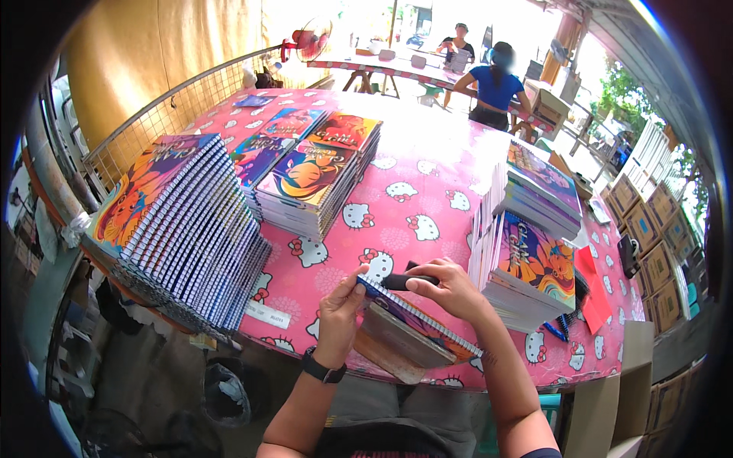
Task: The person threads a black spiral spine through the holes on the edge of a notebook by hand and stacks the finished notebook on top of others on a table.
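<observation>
In front of me a wire-bound notebook [427, 324] with a colourful cover stands tilted against a worn, pale block [405, 345] at the table's near edge. My left hand [341, 311] pinches the notebook's upper left corner, at the end of its white spiral. A dark tool with a black handle [408, 281] is in my right hand [450, 288], its tip close to that same spiral end; the tool's exact kind is unclear. To the left rises a tall stack of spiral notebooks [195, 217]. Unbound stacks with bright covers [305, 172] lie behind it.
The pink patterned table [405, 210] also bears stacks of books [534, 256] at right, a red sheet [592, 294] and a paper label [267, 314]. Cardboard boxes [658, 271] line the right side. Two people, one in a blue shirt [496, 88], are at a far table beyond a red fan [311, 41].
</observation>
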The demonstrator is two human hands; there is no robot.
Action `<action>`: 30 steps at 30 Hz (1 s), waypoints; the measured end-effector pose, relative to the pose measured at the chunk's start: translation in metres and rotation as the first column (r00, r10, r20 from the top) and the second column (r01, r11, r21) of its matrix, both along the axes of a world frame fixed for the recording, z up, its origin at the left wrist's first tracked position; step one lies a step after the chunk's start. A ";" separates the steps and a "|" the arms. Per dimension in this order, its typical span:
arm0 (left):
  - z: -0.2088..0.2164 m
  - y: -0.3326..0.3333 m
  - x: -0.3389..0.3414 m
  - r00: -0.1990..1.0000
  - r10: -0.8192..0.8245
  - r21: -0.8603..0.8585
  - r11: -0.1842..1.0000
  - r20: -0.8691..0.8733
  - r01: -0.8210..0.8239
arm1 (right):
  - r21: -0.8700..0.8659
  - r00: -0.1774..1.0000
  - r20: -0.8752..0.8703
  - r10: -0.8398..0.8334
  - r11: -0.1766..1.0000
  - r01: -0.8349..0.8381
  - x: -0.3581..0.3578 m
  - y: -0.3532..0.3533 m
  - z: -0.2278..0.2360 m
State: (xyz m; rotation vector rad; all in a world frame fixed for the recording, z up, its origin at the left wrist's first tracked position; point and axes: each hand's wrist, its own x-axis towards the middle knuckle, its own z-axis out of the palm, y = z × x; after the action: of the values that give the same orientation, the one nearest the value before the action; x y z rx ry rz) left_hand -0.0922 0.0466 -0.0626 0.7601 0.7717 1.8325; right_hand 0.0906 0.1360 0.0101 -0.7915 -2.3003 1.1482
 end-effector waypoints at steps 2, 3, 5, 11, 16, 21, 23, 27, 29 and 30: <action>-0.002 0.001 -0.001 0.998 0.022 -0.002 1.000 -0.051 -0.022 | -0.173 0.986 -0.167 -0.014 0.985 -0.015 0.004 0.003 -0.011; -0.007 0.001 -0.003 0.999 0.015 -0.020 1.000 -0.043 -0.016 | -0.343 0.952 -0.302 0.037 0.928 -0.145 0.005 -0.002 -0.014; -0.013 0.001 -0.008 1.000 -0.002 -0.054 0.999 -0.023 0.001 | -0.223 0.999 -0.033 0.009 0.975 -0.016 -0.004 -0.002 -0.013; 0.020 0.005 -0.008 0.958 -0.076 -0.032 0.997 -0.277 0.069 | 0.388 0.973 0.099 -0.206 0.909 0.153 0.043 -0.002 -0.028; 0.065 -0.004 0.020 0.781 0.071 0.240 0.965 -0.621 0.103 | 0.275 0.969 -0.217 -0.115 0.945 0.174 0.031 -0.067 0.061; 0.089 -0.018 0.049 0.713 0.154 0.341 0.931 -0.684 0.126 | 0.329 0.909 -0.367 -0.198 0.886 0.326 0.037 -0.085 0.055; 0.089 -0.021 0.052 0.725 0.117 0.335 0.928 -0.678 0.163 | 0.308 0.908 -0.390 -0.156 0.907 0.288 0.041 -0.088 0.054; 0.093 -0.022 0.050 0.678 0.186 0.398 0.901 -0.711 0.170 | 0.377 0.931 -0.348 -0.107 0.894 0.243 0.042 -0.089 0.060; 0.093 -0.024 0.050 0.668 0.190 0.380 0.913 -0.719 0.149 | 0.412 0.938 -0.329 -0.110 0.877 0.248 0.041 -0.089 0.062; 0.093 -0.026 0.051 0.683 0.165 0.346 0.928 -0.712 0.136 | 0.435 0.936 -0.319 -0.149 0.854 0.285 0.041 -0.091 0.064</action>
State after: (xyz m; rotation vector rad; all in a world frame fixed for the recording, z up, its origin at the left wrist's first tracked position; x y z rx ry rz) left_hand -0.0410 0.0206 0.0309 1.8277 0.9226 1.6808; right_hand 0.1316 0.0447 0.0737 -0.6333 -2.0617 0.5114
